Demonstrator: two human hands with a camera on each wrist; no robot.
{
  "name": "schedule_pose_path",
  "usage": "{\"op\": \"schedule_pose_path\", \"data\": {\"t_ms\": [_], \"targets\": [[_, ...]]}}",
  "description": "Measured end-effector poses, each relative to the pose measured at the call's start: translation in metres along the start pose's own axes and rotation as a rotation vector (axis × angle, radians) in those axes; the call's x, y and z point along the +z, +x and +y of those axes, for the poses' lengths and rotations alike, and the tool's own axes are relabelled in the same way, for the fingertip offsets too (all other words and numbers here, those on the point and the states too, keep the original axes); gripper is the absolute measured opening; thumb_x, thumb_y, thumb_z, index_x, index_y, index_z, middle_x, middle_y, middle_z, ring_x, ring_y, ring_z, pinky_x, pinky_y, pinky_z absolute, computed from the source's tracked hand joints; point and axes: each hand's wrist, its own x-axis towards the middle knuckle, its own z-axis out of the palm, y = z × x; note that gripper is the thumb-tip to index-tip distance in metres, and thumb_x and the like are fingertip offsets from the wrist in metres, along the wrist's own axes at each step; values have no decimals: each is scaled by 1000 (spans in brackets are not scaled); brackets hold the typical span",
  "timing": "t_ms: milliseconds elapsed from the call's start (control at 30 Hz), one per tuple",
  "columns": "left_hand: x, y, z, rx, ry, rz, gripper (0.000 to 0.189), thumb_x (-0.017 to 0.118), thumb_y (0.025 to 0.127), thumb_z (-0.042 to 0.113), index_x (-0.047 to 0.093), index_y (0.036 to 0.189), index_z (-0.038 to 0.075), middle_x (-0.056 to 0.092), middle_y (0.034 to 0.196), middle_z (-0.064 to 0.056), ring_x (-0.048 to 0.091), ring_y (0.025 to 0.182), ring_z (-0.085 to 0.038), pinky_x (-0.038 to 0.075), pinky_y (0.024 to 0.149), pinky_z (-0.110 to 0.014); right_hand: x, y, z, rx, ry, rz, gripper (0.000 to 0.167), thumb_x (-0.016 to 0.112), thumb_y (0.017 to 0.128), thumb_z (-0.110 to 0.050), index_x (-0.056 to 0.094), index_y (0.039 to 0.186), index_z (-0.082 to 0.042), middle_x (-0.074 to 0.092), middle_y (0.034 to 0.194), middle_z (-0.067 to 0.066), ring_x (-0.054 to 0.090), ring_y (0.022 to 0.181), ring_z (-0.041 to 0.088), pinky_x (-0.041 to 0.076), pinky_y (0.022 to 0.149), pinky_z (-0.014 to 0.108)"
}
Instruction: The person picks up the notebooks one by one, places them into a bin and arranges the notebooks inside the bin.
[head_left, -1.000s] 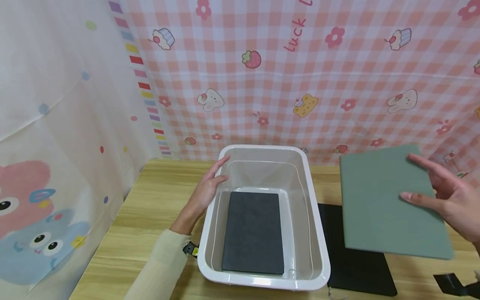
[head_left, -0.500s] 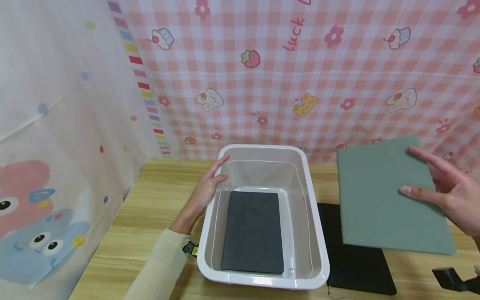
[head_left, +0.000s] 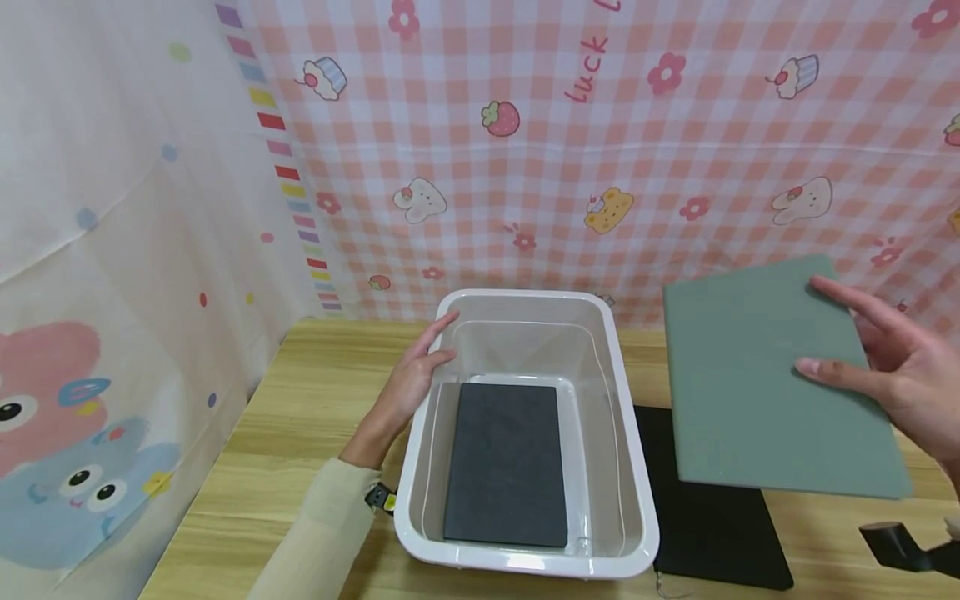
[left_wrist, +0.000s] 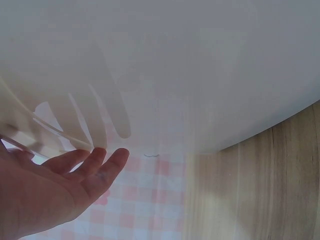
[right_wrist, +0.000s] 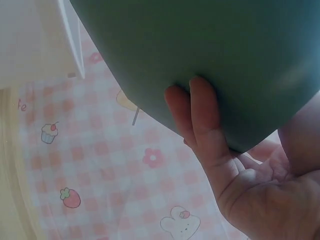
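Observation:
My left hand [head_left: 411, 379] holds the left rim of a whitish plastic tub [head_left: 637, 467], thumb and index finger over the edge. In the left wrist view its other fingers [left_wrist: 114, 162] lie against the outer wall. Inside the tub a dark grey flat rectangle [head_left: 506, 467], like a notebook, lies on the bottom, towards the left. To the right of the tub, my right hand [head_left: 896, 367] holds a thin green notebook [head_left: 772, 400] in the air, thumb on its upper face. The right wrist view shows two fingers [right_wrist: 205, 107] pressed on its underside.
A flat black rectangle [head_left: 720, 542] with a small string at its near left corner lies on the wooden table [head_left: 300, 400] right of the tub, partly under the green notebook. A checked pink cloth [head_left: 540, 167] hangs behind; a white patterned curtain [head_left: 150, 250] hangs on the left.
My right hand has raised the green notebook a little and moved it slightly left, its far edge tilting up. The left hand and the tub stay put.

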Motion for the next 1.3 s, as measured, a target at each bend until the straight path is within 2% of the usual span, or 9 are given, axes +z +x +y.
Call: {"op": "schedule_pose_path", "data": {"t_ms": [167,367,467,567,700,867,1100,1200,1300], "targets": [[0,0,0,1,0,2,54,44,100,10,39,153,16,28,162,0,21,147,-19,17,120,-47,1,0,-8,-29,15,6,87,65,93,0,20,158,-34,37,151,11,52,92,-13,54,60,24],[0,0,-1,3,2,1,53,45,100,10,39,153,16,28,161,0,21,147,-18,17,120,-47,1,1,-19,-40,104,-3,87,65,91,5,23,158,-32,52,125,-19,64,84,-4,56,55,27],[0,0,1,6,5,5,53,45,100,10,39,153,16,29,161,0,21,147,-18,17,120,-46,2,4,-25,-65,137,-28,87,63,91,7,23,158,-31,55,115,-27,69,79,3,56,54,30],[0,0,0,5,4,6,53,45,100,10,39,153,15,29,161,0,22,147,-18,17,120,-46,4,7,-28,-90,150,-60,86,61,92,8,21,159,-29,57,123,-19,70,82,5,57,54,33],[0,1,-1,-1,3,6,53,45,100,10,39,153,16,28,161,0,22,147,-18,17,120,-46,9,9,-36,-44,130,-92,84,62,95,-1,18,158,-35,49,137,-5,70,85,9,58,58,37],[0,0,-1,-5,9,7,53,45,100,11,39,153,16,28,161,1,22,147,-18,17,120,-46,15,12,-46,-29,143,-135,83,61,96,-4,17,158,-38,51,133,-13,73,81,20,58,60,41],[0,0,0,-3,11,16,53,46,100,11,40,152,16,29,161,0,22,147,-18,17,120,-45,24,18,-58,-28,128,-161,85,65,95,-10,16,157,-42,40,149,18,68,92,9,58,64,41],[0,0,0,2,18,16,52,45,100,12,41,152,17,29,161,1,21,148,-17,16,120,-45,27,18,-63,-17,139,-165,84,66,95,-13,17,156,-43,38,150,21,68,93,11,58,65,42],[0,-1,1,-2,18,18,52,46,100,13,41,152,18,29,161,1,22,147,-17,17,120,-46,29,19,-69,-10,182,-178,83,65,95,-12,18,156,-43,41,149,15,71,92,16,59,66,43]]}}
